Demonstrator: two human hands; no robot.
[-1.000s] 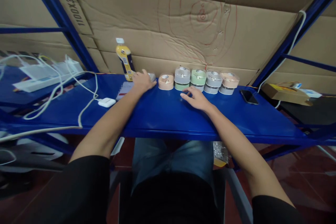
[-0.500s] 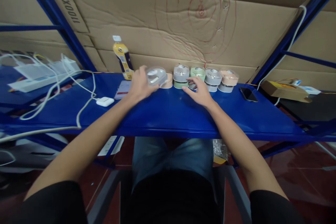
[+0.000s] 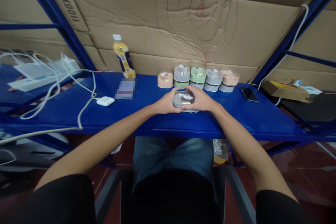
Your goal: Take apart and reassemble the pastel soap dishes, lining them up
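Observation:
Between my two hands is a grey box with a clear lid (image 3: 181, 100), low over the blue shelf in front of me. My left hand (image 3: 166, 104) wraps its left side, and my right hand (image 3: 202, 99) curls round the right side. Just behind stand stacked boxes of the same kind: a grey one (image 3: 182, 72) on a green one, a green one (image 3: 197, 74) on a grey one, a grey pair (image 3: 213, 76) and a peach one (image 3: 229, 76) on a grey one. A single peach box (image 3: 165, 79) stands to their left.
On the blue shelf (image 3: 147, 122), a yellow-labelled bottle (image 3: 124, 57), a blurred card (image 3: 125, 89) and a white charger (image 3: 105, 101) with cables lie to the left. A phone (image 3: 249, 94) lies to the right, near a cardboard box (image 3: 285, 90). Cardboard (image 3: 131, 14) backs the shelf.
My left hand has brought the grey box from above the single peach box rightward and nearer to me. My right hand has left the stacks and now grips the same box.

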